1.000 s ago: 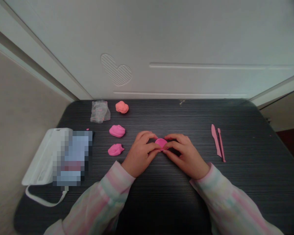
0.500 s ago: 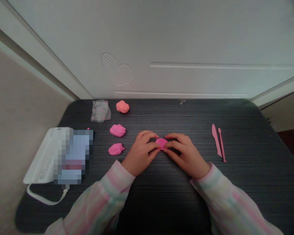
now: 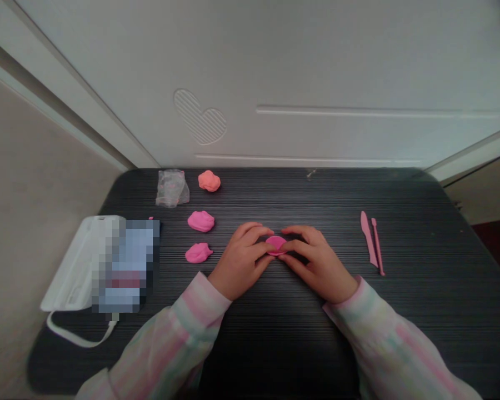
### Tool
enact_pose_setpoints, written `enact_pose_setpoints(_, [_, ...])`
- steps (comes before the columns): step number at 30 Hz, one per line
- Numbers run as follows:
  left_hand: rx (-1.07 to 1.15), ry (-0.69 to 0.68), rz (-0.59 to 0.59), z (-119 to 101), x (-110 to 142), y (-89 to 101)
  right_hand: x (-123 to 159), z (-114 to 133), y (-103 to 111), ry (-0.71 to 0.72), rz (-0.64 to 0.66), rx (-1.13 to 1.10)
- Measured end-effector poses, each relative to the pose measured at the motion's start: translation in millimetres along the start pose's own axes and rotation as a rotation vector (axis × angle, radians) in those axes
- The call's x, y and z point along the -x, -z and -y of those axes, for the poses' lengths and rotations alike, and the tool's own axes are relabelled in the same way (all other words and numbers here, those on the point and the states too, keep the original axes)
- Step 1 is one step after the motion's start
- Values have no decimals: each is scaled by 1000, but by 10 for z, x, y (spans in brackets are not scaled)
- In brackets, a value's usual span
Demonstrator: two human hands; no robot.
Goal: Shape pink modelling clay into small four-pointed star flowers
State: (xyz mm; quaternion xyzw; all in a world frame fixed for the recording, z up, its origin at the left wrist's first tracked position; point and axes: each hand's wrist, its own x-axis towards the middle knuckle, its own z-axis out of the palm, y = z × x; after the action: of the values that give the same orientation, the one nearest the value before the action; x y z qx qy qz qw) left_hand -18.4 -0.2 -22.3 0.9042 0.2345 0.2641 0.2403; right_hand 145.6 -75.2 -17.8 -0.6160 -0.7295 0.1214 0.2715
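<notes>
The pink clay dish sits between the two hands in the head view, round and shallow, its hollow facing up; the fingers hide whether its underside touches the dark tabletop or hangs just above it. The left hand pinches the dish's left edge and the right hand its right edge, each grip narrow, with the thumb on the near side and a finger bent over the rim.

Left of the dish lie a pink lump and a second pink lump; left of it and farther from the person, an orange lump lies just beside a clear plastic bag. Right of the dish and well apart from it, a pink knife and a pink stick lie side by side.

The clay looks soft, so the wall seems the likeliest part to suffer: harder pressure from one hand than the other could pull the round into an oval, and squeezing one spot too much could thin it until it tears. A fingertip pressed into the hollow might dent the bottom, and sticky skin could drag the rim out of line.
</notes>
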Motion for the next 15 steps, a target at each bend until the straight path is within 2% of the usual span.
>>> enact_pose_setpoints(8, [-2, -22, -4, 21, 5, -31, 11, -4, 5, 14, 14, -7])
enact_pose_setpoints(15, [25, 11, 22, -2, 12, 1, 10, 1, 10, 6, 17, -3])
